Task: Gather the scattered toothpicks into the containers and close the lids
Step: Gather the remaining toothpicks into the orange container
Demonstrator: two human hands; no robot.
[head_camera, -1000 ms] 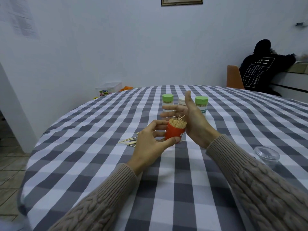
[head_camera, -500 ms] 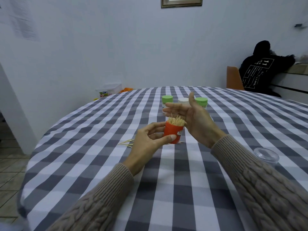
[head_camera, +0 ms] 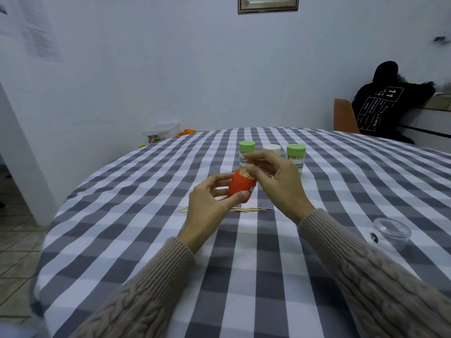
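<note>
My left hand (head_camera: 207,206) grips an orange toothpick container (head_camera: 240,191) and holds it above the checked table (head_camera: 244,276), its open top packed with toothpicks. Over that top my right hand (head_camera: 280,186) has its thumb and fingers bent together, pinching at the toothpick tips. Several loose toothpicks (head_camera: 251,209) lie on the cloth just under the container. A clear plastic lid (head_camera: 393,230) rests on the table at the right.
Behind my hands stand two green-lidded toothpick containers (head_camera: 247,148) (head_camera: 296,152) and a white-lidded one (head_camera: 271,149) between them. A person in a black hoodie (head_camera: 380,106) sits at the far right by an orange chair (head_camera: 344,118).
My right hand went from flat and upright beside the container to fingers bent over the toothpick tips. The left hand still holds the orange container, shifted slightly left.
</note>
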